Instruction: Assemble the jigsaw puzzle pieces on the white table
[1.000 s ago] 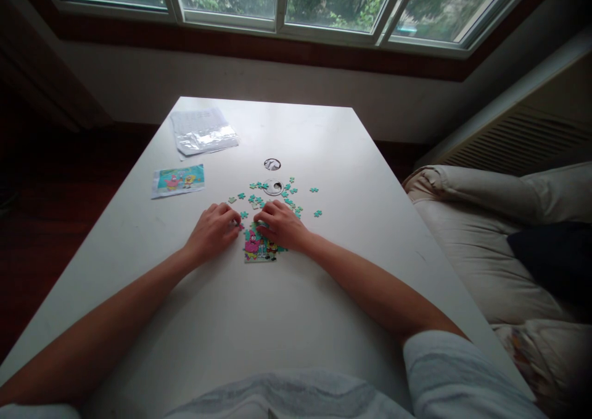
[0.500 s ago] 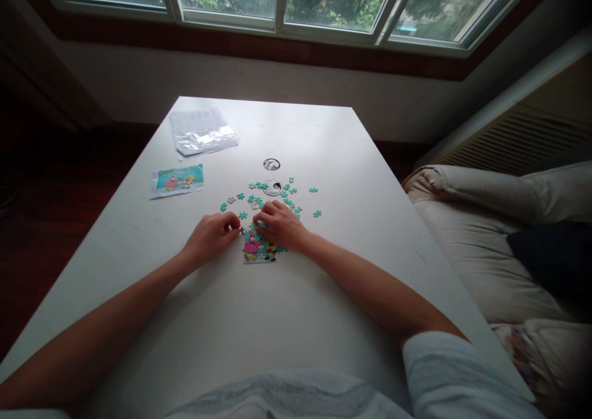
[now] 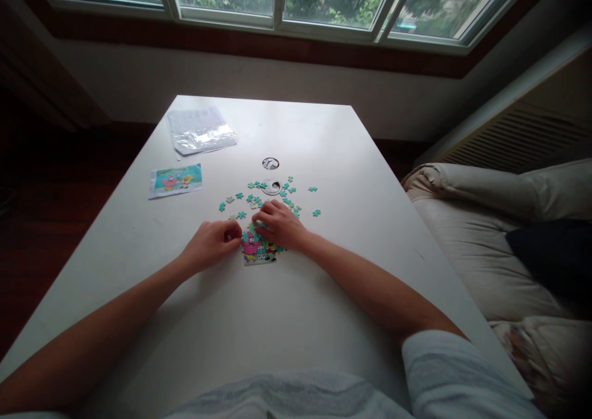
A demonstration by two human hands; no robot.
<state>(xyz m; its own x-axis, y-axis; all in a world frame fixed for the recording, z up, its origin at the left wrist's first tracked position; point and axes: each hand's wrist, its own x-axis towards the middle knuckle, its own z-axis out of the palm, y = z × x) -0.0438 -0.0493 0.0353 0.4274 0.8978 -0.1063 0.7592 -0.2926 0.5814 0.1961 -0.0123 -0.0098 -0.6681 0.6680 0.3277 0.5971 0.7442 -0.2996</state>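
A small, partly joined cartoon puzzle (image 3: 257, 250) lies in the middle of the white table (image 3: 287, 308). My left hand (image 3: 211, 242) rests at its left edge with the fingers curled and pinched, probably on a puzzle piece too small to name. My right hand (image 3: 280, 224) lies on the puzzle's upper right part, fingers bent and pressing down on it. Several loose teal pieces (image 3: 240, 214) are scattered just beyond both hands.
A picture card (image 3: 176, 180) of the puzzle lies at the left, a clear plastic bag with paper (image 3: 200, 130) beyond it. Two small round lids (image 3: 271, 186) sit among the pieces. A cushioned sofa (image 3: 499, 246) stands to the right, windows behind.
My left hand has slid a little toward me and to the right, up against the puzzle's left edge, uncovering loose pieces. My right hand has hardly moved.
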